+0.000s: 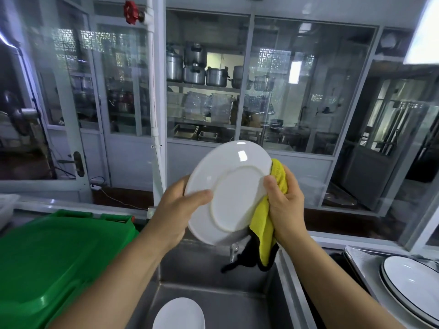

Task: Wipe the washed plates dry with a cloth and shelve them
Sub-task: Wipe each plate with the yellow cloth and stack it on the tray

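plate (179,314) in sink cut off by bottom edge, cloth (264,230) partly behind held plate (228,191)

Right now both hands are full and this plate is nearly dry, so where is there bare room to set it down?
The flat green lid, left of the sink, is bare. The sink floor is bare behind the white plate lying in it. On the right, the rimmed plates crowd the tray.
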